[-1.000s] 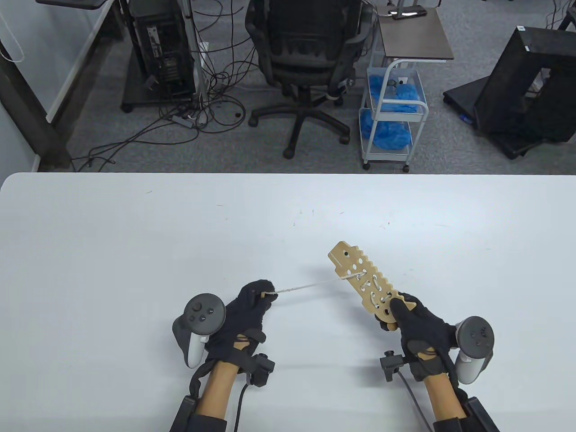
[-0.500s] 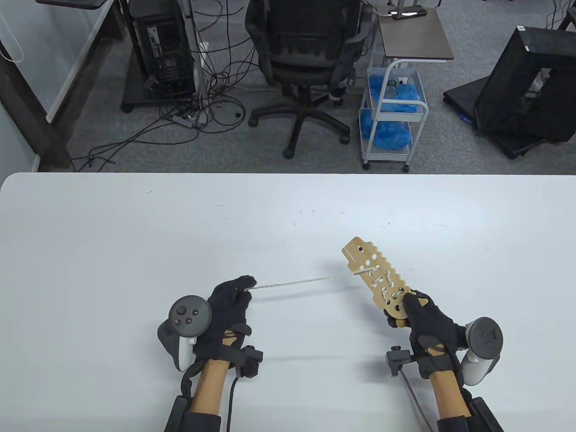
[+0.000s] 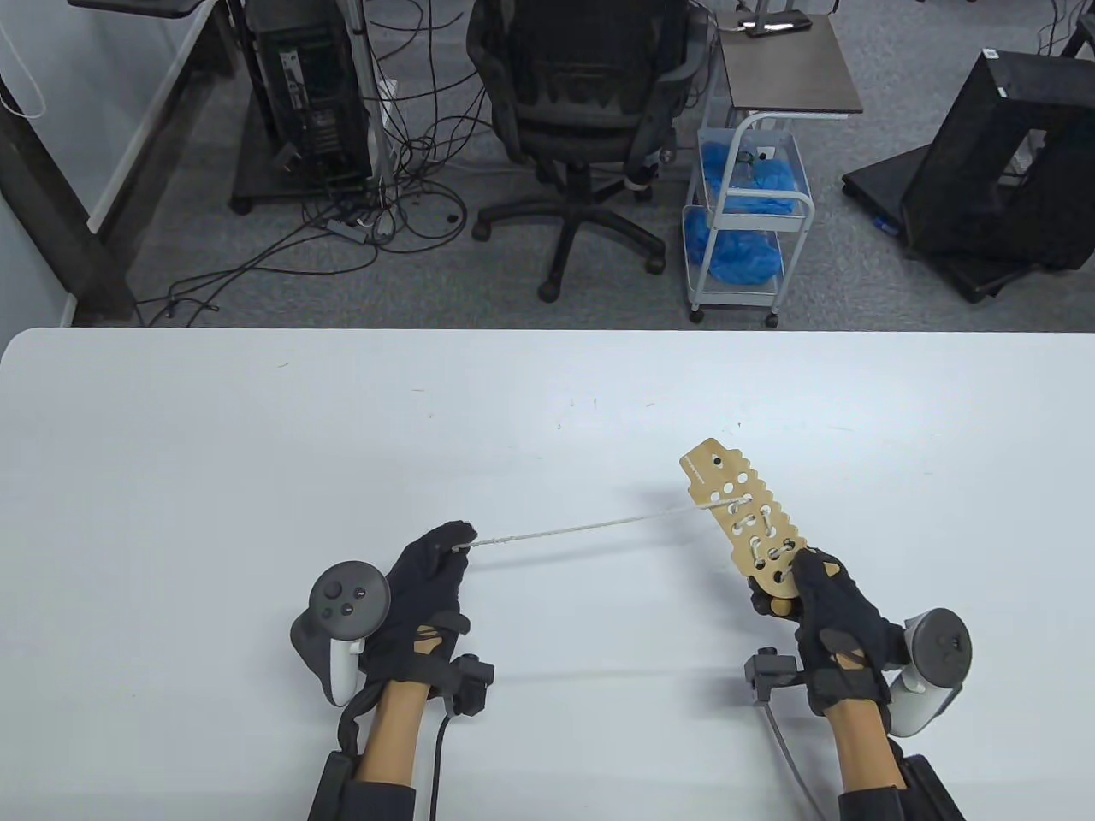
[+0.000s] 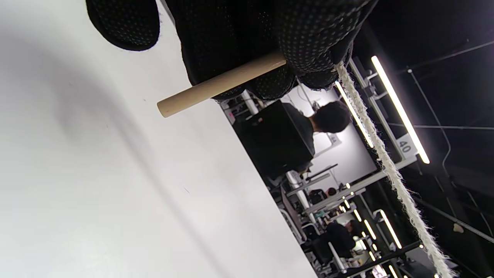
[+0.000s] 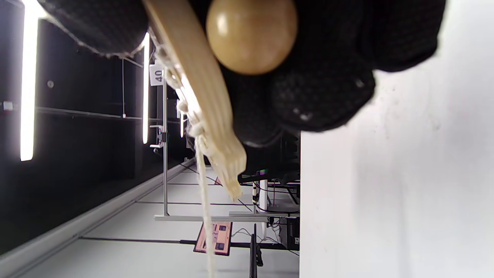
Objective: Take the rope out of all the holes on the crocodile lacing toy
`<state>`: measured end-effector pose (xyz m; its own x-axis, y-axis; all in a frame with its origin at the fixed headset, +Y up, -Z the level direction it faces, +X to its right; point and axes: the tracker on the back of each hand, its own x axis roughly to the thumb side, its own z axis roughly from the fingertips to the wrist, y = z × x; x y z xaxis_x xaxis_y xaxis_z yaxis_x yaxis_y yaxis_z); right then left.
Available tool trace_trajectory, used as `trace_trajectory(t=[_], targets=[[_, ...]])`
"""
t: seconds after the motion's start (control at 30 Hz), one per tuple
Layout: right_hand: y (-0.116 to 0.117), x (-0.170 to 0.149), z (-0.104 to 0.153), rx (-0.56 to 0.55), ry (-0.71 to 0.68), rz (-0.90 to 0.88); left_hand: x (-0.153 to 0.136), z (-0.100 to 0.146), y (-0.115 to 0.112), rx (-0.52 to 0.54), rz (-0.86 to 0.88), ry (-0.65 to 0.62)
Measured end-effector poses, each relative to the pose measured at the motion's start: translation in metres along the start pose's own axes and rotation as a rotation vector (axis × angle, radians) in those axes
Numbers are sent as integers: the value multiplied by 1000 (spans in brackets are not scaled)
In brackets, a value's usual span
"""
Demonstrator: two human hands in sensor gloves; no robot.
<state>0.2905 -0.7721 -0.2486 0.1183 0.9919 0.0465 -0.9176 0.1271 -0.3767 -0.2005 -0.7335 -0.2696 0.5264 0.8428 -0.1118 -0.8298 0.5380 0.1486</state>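
The wooden crocodile lacing board (image 3: 742,516) is held up over the table by my right hand (image 3: 828,609), which grips its near end; a round wooden ball (image 5: 251,34) shows under the fingers in the right wrist view. The white rope (image 3: 590,523) runs taut from a hole near the board's far end leftward to my left hand (image 3: 428,581). My left hand pinches the rope's end, with its wooden needle stick (image 4: 220,83) sticking out under the fingers. Rope is still laced through several holes of the board.
The white table (image 3: 257,445) spreads all around both hands. Beyond its far edge stand an office chair (image 3: 582,111), a cart with blue bags (image 3: 744,214) and floor cables.
My hands have drawn apart: the left hand moved left and slightly nearer, the right hand moved right with the board. The free stretch of rope between them has grown longer.
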Motion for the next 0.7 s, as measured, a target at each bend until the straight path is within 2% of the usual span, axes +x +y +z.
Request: trace_trajectory(t=[0.43, 0.7], targets=[[-16, -12, -1, -95, 94, -250, -16, -3, 12, 38, 97, 74], [-15, -12, 0, -95, 87, -222, -17, -3, 14, 55, 103, 77]])
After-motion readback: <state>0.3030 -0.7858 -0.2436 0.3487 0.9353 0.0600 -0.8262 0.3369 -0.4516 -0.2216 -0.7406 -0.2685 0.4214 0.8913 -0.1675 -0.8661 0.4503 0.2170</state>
